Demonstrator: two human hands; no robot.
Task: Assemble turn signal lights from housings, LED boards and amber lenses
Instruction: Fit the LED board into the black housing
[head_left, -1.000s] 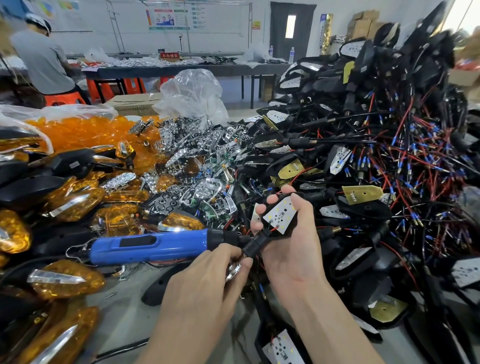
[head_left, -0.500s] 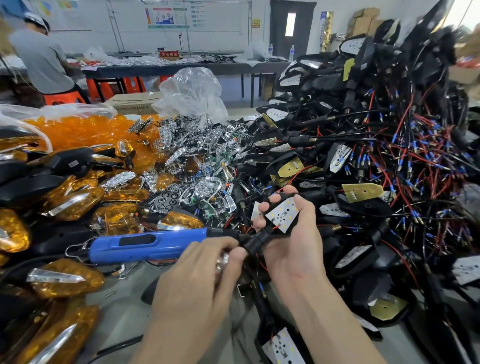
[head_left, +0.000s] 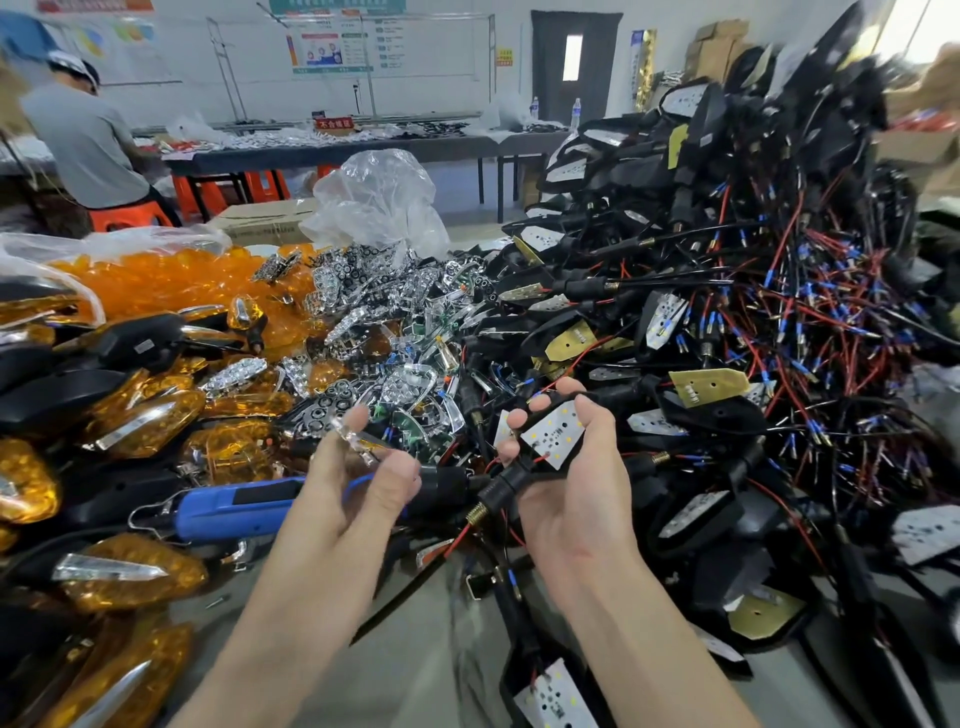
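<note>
My right hand (head_left: 576, 483) cradles a black housing with a white LED board (head_left: 553, 435) seated in it, the stalk and red wire pointing down-left. My left hand (head_left: 358, 483) is raised beside it and pinches a small chrome reflector piece (head_left: 354, 437) between fingertips and thumb. Behind my left hand, the blue electric screwdriver (head_left: 244, 506) lies on the table. Loose chrome reflectors (head_left: 395, 332) are heaped in the middle, with amber lenses (head_left: 171, 275) to their left.
A tall pile of wired black housings (head_left: 727, 291) fills the right side. Finished amber lights (head_left: 140, 421) lie along the left. A clear plastic bag (head_left: 379, 202) stands behind the reflectors. A person in grey (head_left: 83, 140) sits at the far left by long tables (head_left: 332, 150).
My left hand has lifted off the table near the screwdriver tip and risen with a chrome reflector pinched in it. The right hand still holds the housing, shifted slightly right.
</note>
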